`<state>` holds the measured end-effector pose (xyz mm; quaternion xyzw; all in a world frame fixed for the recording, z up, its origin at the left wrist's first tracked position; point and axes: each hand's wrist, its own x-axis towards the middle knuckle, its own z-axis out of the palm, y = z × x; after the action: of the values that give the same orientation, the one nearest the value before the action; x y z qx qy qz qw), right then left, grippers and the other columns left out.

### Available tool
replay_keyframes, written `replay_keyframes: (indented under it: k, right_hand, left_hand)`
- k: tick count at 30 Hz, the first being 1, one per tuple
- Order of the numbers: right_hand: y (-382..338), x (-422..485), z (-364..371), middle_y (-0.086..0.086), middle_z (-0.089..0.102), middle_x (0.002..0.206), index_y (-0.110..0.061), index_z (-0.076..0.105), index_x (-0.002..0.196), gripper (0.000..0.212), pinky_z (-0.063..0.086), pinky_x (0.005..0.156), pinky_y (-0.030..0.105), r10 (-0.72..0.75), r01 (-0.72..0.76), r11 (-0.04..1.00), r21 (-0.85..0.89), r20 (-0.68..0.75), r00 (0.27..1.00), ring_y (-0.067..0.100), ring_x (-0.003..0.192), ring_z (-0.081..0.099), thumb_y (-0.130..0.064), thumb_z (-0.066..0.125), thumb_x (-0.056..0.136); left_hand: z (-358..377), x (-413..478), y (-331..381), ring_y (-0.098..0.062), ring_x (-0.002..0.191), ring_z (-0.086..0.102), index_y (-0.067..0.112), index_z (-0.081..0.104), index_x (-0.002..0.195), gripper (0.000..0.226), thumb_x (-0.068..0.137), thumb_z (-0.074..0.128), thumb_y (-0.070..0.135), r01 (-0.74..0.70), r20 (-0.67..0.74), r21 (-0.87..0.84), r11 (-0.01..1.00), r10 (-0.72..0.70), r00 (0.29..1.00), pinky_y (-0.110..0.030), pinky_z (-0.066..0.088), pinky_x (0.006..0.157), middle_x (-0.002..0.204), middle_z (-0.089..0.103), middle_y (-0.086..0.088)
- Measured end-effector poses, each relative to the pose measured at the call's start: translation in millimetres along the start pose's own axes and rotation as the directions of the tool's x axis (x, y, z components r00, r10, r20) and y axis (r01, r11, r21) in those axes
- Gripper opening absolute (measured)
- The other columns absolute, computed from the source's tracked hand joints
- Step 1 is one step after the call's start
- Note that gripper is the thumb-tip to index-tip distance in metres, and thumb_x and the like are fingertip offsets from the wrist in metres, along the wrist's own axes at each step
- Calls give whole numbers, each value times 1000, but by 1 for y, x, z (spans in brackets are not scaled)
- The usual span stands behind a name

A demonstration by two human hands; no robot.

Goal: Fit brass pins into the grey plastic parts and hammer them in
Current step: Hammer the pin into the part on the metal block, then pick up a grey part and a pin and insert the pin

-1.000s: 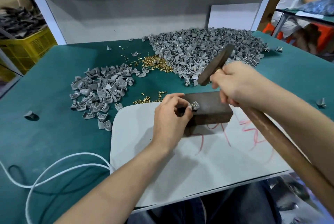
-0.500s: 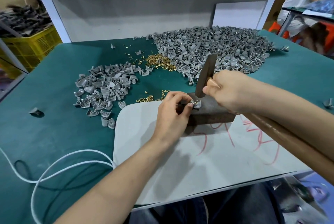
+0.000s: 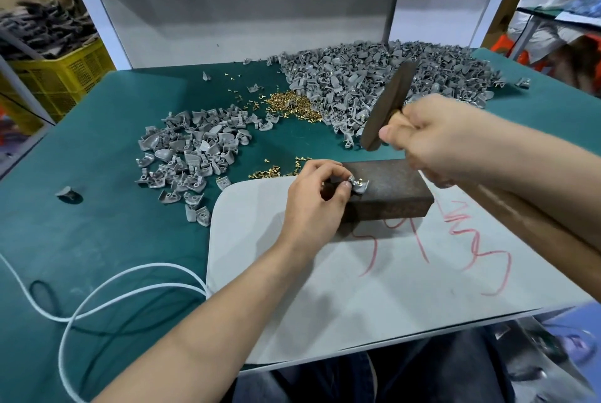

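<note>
We take the dark metal block (image 3: 390, 189), lying on the far edge of a white board (image 3: 357, 298), as our reference. On the block's top face, near its left end, sits one grey plastic part (image 3: 360, 184); whether a pin is seated in it is too small for us to tell. The left hand (image 3: 317, 199) reaches the block from the near left: thumb and forefinger pinch the part, and the other fingers curl in behind them. Above the block's far edge we find the hammer head (image 3: 388, 106), dark and tilted, clear of both block and part. The right hand (image 3: 445, 139), somewhat blurred, hangs above the block's right end, its fingers wrapped tightly round the wooden handle (image 3: 520, 219) directly under the head; the handle runs off to the block's near right, beneath the forearm. Beyond the block lies a large heap of grey parts (image 3: 374, 77), and to its far left a smaller, looser heap (image 3: 192, 149). Between these two, beyond and left of the block, we see a heap of brass pins (image 3: 289, 103); a few loose pins (image 3: 271, 171) lie just left of the block at the board's edge. Everything rests on a green mat (image 3: 81, 240). Well left of the block sits a stray grey piece (image 3: 66, 193), and to its near left a white cable (image 3: 97, 292) loops across the mat. A red scrawl (image 3: 481, 240) marks the board to the block's near right.
</note>
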<state>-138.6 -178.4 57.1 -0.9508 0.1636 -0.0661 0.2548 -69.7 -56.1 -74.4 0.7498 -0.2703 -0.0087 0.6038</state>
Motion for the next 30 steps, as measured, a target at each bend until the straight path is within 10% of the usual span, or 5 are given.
replay_keyframes:
  k: [5, 11, 16, 23, 30]
  right_hand:
    - [4, -6, 29, 2, 42, 60, -13, 38, 60, 41, 24, 55, 31, 50, -10, 960, -280, 136, 989, 24, 61, 44, -26, 45, 98]
    - [-1, -4, 5, 5, 43, 56, -12, 38, 59, 42, 26, 47, 26, -10, 7, 985, -172, -14, 1000, 24, 51, 44, -30, 49, 96]
    - [-3, -7, 28, 1, 38, 63, -15, 35, 58, 43, 26, 56, 27, -11, 82, 928, -362, 193, 981, 21, 63, 40, -24, 40, 100]
    - [29, 20, -6, -4, 30, 33, -13, 36, 63, 39, 24, 34, 11, 170, -177, 839, 515, 61, 984, 9, 24, 23, -26, 45, 99]
    - [112, 38, 25, 1, 39, 42, -12, 41, 70, 32, 28, 30, 13, 445, -447, 534, 717, 211, 870, 9, 25, 34, -23, 41, 100]
  left_hand:
    - [-1, -1, 2, -2, 91, 54, 19, 64, 81, 18, 85, 62, 1, -48, 24, 25, 999, 48, 999, -12, 37, 75, 98, 58, 4]
    - [-1, 0, 1, 0, 90, 54, 19, 64, 79, 18, 84, 63, 2, -27, 2, 10, 1000, 27, 1000, -11, 37, 75, 99, 59, 6]
    - [-3, 0, -1, 2, 90, 54, 19, 64, 79, 18, 84, 63, 2, -42, 14, 19, 999, 42, 999, -9, 36, 74, 97, 59, 7]
    - [-1, -1, -1, 3, 93, 54, 13, 66, 80, 10, 84, 64, 4, -24, -1, 23, 999, 24, 1000, -11, 36, 77, 99, 59, 8]
    - [-5, -11, 4, 2, 95, 54, 17, 66, 80, 7, 84, 67, 11, 26, 21, 24, 999, -26, 999, -14, 41, 79, 103, 58, 14]
